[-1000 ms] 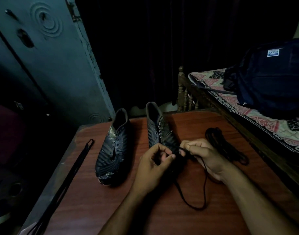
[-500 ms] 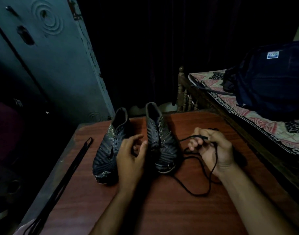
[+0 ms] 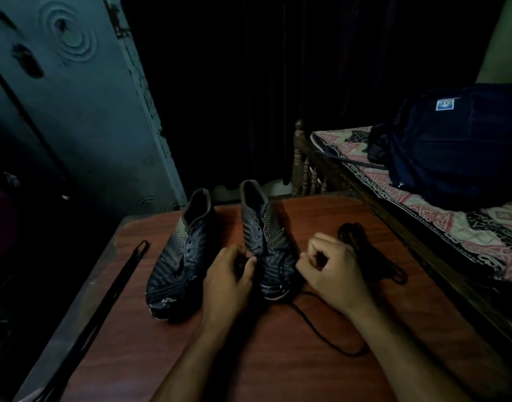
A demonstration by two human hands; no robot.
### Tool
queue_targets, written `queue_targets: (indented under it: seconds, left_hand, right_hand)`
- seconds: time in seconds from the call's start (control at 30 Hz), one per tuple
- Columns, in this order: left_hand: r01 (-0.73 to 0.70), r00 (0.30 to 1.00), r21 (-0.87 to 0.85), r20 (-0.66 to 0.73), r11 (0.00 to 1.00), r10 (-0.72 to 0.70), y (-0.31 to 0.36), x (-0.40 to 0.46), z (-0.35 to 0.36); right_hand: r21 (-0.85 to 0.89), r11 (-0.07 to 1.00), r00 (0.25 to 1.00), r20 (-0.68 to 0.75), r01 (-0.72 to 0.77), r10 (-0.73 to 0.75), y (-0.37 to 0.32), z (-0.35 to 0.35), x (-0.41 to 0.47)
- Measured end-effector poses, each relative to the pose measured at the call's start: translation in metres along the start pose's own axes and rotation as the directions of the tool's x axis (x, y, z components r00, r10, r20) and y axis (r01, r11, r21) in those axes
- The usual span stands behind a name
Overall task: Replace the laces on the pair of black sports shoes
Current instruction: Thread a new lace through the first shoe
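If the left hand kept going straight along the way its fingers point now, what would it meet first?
Most likely the right shoe: the left hand points up and to the right, its fingertips already at that shoe's inner side near the eyelets. Whether they touch is unclear in the dim light.

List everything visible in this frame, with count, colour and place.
black sports shoes: 2, black; left one, right one, side by side on the table
loose black lace: 1, running from the right shoe's toe
coiled black lace: 1, right of the hands
flat black laces: black, count unclear, table's left edge
reddish wooden table: 1
dark blue backpack: 1, on the patterned bed
left hand: on the right shoe
right hand: curled, grip unclear
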State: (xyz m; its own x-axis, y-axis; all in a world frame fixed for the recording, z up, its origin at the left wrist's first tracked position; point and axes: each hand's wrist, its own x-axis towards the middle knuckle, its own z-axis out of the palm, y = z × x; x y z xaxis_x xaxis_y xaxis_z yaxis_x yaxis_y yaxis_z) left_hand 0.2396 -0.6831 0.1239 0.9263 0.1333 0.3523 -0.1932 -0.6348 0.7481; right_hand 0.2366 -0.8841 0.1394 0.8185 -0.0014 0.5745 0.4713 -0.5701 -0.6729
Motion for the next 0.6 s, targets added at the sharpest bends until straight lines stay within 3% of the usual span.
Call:
queue_targets:
  seconds: [0.03,0.1,0.17,0.23,0.37,0.47,0.6]
  left_hand:
    - [-0.003,1.000,0.011,0.003,1.000,0.003,0.001,0.000,0.000]
    - [-0.020,1.000,0.017,0.012,1.000,0.020,0.001,0.001,-0.001]
    - [-0.009,1.000,-0.016,0.020,1.000,0.010,0.000,0.000,0.000]
    - [0.022,0.999,-0.084,0.034,0.996,-0.019,0.000,-0.002,-0.002]
    - [0.046,0.994,-0.275,0.104,0.960,-0.018,-0.001,-0.003,-0.005]
    - [0.149,0.978,-0.397,0.194,0.905,-0.076,0.000,0.000,-0.006]
    - [0.303,0.936,-0.611,0.336,0.732,-0.107,0.004,0.000,-0.006]
  right_hand:
    - [-0.080,0.996,0.999,-0.012,0.049,-0.050,-0.008,0.002,-0.004]
    - [-0.193,0.974,0.989,0.100,0.123,-0.105,-0.025,0.009,-0.015]
    - [-0.287,0.947,0.953,0.296,0.146,-0.057,-0.036,0.018,-0.026]
    - [-0.386,0.908,0.926,0.379,0.160,-0.002,-0.034,0.023,-0.032]
    - [-0.568,0.807,0.954,0.300,0.164,0.017,-0.029,0.016,-0.028]
    - [-0.625,0.768,0.968,0.250,0.144,0.021,-0.029,0.012,-0.028]
    - [-0.670,0.736,0.984,0.175,0.102,0.022,-0.026,0.006,-0.029]
